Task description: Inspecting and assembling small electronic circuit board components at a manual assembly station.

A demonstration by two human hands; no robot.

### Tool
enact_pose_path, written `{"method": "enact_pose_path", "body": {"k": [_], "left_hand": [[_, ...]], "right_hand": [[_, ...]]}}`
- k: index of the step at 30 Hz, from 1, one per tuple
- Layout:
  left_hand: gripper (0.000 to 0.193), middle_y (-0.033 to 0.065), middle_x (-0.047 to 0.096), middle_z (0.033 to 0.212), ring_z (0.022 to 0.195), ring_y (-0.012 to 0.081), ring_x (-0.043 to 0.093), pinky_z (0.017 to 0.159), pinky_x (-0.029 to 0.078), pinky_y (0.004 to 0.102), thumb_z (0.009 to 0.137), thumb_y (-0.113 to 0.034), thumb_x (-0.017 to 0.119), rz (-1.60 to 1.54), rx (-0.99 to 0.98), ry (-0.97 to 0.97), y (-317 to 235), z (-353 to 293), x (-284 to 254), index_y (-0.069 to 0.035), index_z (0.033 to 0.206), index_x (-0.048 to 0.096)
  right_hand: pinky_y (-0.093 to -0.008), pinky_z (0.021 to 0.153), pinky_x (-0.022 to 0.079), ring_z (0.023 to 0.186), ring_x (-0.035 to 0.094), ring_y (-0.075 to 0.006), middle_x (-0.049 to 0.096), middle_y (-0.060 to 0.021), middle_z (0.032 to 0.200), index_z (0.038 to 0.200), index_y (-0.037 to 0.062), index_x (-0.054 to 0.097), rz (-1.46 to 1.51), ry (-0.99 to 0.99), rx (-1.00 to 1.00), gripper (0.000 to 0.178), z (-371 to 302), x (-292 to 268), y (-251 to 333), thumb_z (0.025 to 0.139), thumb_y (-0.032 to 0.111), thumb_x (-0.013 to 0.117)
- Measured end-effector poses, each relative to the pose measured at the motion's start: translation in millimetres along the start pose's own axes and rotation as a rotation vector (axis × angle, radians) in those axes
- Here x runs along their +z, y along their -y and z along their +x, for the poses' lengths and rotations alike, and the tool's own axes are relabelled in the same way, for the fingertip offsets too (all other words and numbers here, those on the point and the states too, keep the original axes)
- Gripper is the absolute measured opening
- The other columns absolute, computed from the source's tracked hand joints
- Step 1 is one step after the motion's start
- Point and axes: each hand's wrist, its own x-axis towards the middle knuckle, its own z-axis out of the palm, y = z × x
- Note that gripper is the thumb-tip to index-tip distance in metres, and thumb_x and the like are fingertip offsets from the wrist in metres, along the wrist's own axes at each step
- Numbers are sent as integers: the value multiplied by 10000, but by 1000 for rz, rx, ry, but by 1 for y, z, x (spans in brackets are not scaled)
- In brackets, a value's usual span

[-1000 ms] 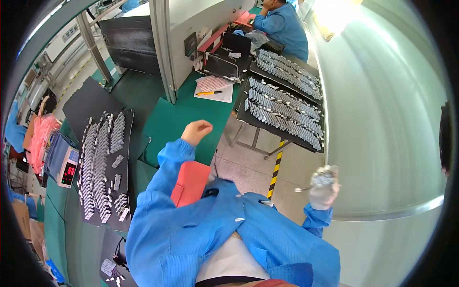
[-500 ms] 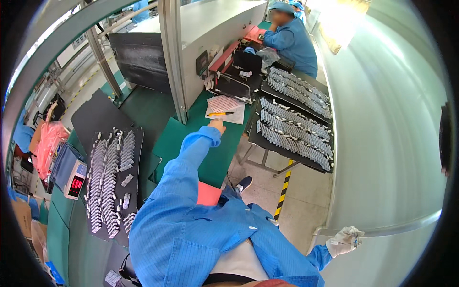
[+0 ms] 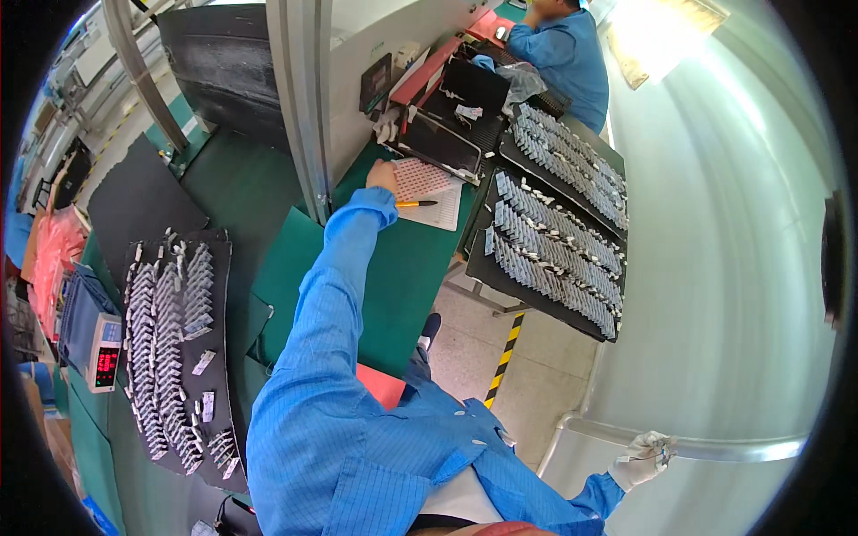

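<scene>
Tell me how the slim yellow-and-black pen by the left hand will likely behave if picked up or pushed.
The yellow-and-black pen is probably light, given how thin it is. It looks straight and stiff, so should lift without bending. Nudged sideways, it may roll across the flat white paper sheet beneath it.

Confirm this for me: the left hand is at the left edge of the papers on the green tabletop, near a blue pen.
Not quite: the pen is yellow-orange with a dark end, not blue, as the head view shows. The left hand is at the left edge of the papers on the green tabletop, near that pen.
</scene>
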Motion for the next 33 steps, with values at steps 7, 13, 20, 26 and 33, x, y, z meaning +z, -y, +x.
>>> {"method": "enact_pose_path", "body": {"k": [7, 13, 20, 26, 33], "left_hand": [[149, 197, 575, 1022, 908, 382, 586, 789, 497, 453, 754, -68, 610, 158, -31, 108, 29, 33, 29, -69, 887, 677], [174, 171, 586, 1048, 950, 340, 608, 815, 507, 424, 814, -102, 528, 223, -46, 153, 7, 26, 19, -42, 911, 659], [199, 156, 563, 1083, 989, 329, 589, 819, 509, 412, 839, -94, 489, 298, -24, 143, 9, 27, 19, -26, 979, 612], [198, 159, 563, 1062, 959, 327, 601, 797, 516, 412, 836, -96, 503, 349, -44, 153, 12, 33, 25, -22, 1003, 579], [161, 179, 569, 1017, 923, 332, 611, 766, 517, 414, 829, -119, 531, 319, 18, 72, 24, 27, 32, -16, 944, 576]], "right_hand": [[-271, 625, 505, 843, 585, -178, 615, -101, 945, 1250, -1, 444, -12, 26, 111, 448, 13, -22, -5, 870, 199, 572], [-276, 647, 502, 855, 584, -179, 619, -103, 959, 1210, 4, 509, 44, 61, 159, 389, 2, -3, -19, 883, 210, 554], [-276, 628, 501, 809, 588, -207, 619, -144, 969, 1245, -16, 477, 60, -7, 161, 433, -5, 8, -31, 867, 171, 577], [-305, 669, 494, 873, 573, -222, 611, -141, 994, 1264, 7, 479, 193, 35, 256, 491, -6, 9, -38, 805, 120, 610], [-335, 738, 517, 916, 582, -209, 600, -102, 1045, 1279, 60, 478, 210, 96, 283, 489, -11, 3, -38, 817, 159, 601]]}}
